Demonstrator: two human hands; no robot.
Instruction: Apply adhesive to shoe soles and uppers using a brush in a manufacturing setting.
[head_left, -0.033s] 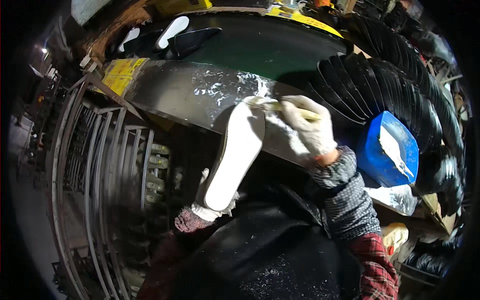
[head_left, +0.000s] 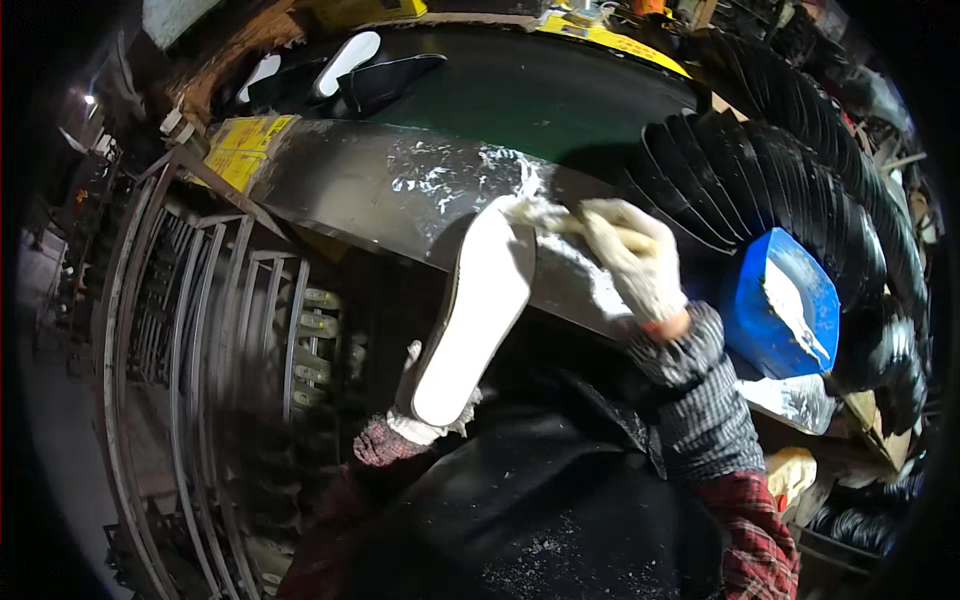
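Note:
A long white shoe sole [head_left: 478, 300] slants across the middle, its broad toe end resting over the metal bench edge. My gloved left hand [head_left: 415, 425] grips its heel end from beneath; most of those fingers are hidden behind it. In my gloved right hand [head_left: 640, 260] is a brush [head_left: 555, 215] with a pale handle, held in closed fingers. The brush's whitish bristles touch the tip of the toe end. White smears [head_left: 450, 175] mark the bench top just beyond. To the right of my right hand stands a cut-open blue container [head_left: 745, 320] with white paste inside.
A dark green conveyor belt [head_left: 520, 95] runs behind the bench, carrying white soles [head_left: 347, 62] and black shoe pieces [head_left: 395, 80] at far left. Curved stacks of black pieces [head_left: 715, 170] crowd the right. A metal rack [head_left: 190, 330] stands at left.
My right hand and the brush have shifted slightly right and down. The sole has moved very slightly to the right in the view.

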